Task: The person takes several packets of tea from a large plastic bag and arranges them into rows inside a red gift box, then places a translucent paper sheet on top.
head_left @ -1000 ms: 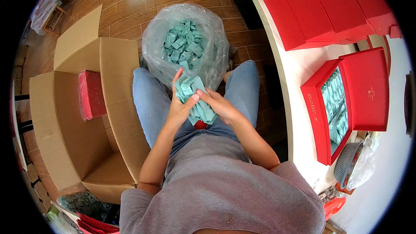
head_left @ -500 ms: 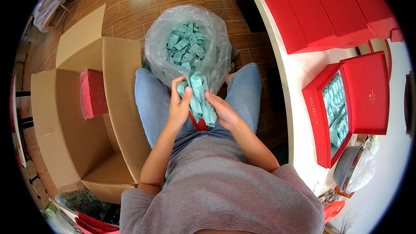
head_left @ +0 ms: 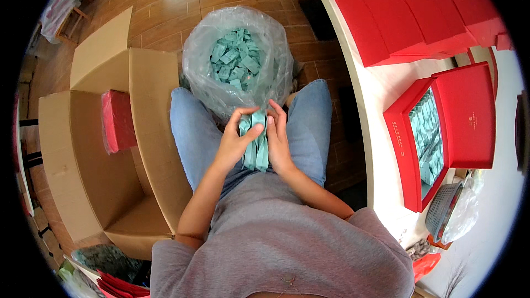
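Note:
Several small pale-green packets (head_left: 256,152) stand side by side in a bundle above my lap. My left hand (head_left: 234,142) grips the bundle from the left, its thumb across the front and fingers curled over the top. My right hand (head_left: 280,142) presses against the bundle's right side with its fingers bent near the top. Just beyond my hands, a clear plastic bag (head_left: 194,58) gapes between my knees, holding many loose green packets (head_left: 236,58). On the table to the right, an open red gift box (head_left: 406,157) contains rows of similar packets (head_left: 428,132).
A large open cardboard box (head_left: 88,154) stands at my left with a wrapped red box (head_left: 117,121) inside. Stacked red boxes (head_left: 414,11) cover the far part of the white table (head_left: 381,187). A grey basket (head_left: 441,212) sits nearer on the right.
Both hands have drawn the packets slightly lower, and the loose, splayed bundle is now upright and aligned. My right hand's fingers have moved up along the bundle's side.

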Motion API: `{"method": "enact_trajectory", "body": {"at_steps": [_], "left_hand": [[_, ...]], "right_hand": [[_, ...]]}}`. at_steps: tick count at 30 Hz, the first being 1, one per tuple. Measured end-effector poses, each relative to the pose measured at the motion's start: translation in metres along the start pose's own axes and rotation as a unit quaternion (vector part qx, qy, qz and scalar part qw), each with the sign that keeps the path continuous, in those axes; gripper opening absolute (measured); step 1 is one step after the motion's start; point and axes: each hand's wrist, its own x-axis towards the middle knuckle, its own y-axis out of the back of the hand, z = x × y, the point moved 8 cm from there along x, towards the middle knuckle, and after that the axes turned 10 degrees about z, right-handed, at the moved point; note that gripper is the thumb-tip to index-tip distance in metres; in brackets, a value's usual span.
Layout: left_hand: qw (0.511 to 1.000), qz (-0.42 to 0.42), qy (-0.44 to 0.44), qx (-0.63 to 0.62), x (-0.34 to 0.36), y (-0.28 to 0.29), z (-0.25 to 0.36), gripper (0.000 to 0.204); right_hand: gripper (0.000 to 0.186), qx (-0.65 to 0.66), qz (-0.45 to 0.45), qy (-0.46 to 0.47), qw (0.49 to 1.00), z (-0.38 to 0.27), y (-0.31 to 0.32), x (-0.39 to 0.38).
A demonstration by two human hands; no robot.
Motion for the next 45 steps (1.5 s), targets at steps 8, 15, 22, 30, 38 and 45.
{"method": "enact_trajectory", "body": {"at_steps": [8,15,22,30,38,45], "left_hand": [[0.987,-0.030,0.155,-0.033,-0.065,0.002,-0.083,0.100],[0.984,-0.095,0.147,-0.031,-0.060,-0.012,-0.065,0.108],[0.981,-0.048,-0.005,0.186,-0.052,-0.020,-0.033,0.112],[0.983,-0.051,0.036,0.174,-0.058,-0.025,-0.051,0.112],[0.986,-0.024,-0.008,0.163,-0.053,-0.019,-0.050,0.108],[0.987,0.013,0.079,-0.136,-0.034,-0.003,-0.048,0.100]], "right_hand": [[0.028,-0.228,-0.039,0.180,0.956,0.021,0.015,-0.033],[0.023,-0.301,-0.048,0.294,0.906,-0.024,0.016,-0.030],[0.043,-0.353,-0.184,0.302,0.866,-0.071,0.002,-0.024],[0.025,-0.384,-0.204,0.312,0.844,-0.061,0.008,-0.034],[0.020,-0.317,-0.123,0.247,0.907,-0.046,0.019,-0.023],[0.048,-0.034,-0.174,-0.188,0.966,0.020,0.024,-0.020]]}}
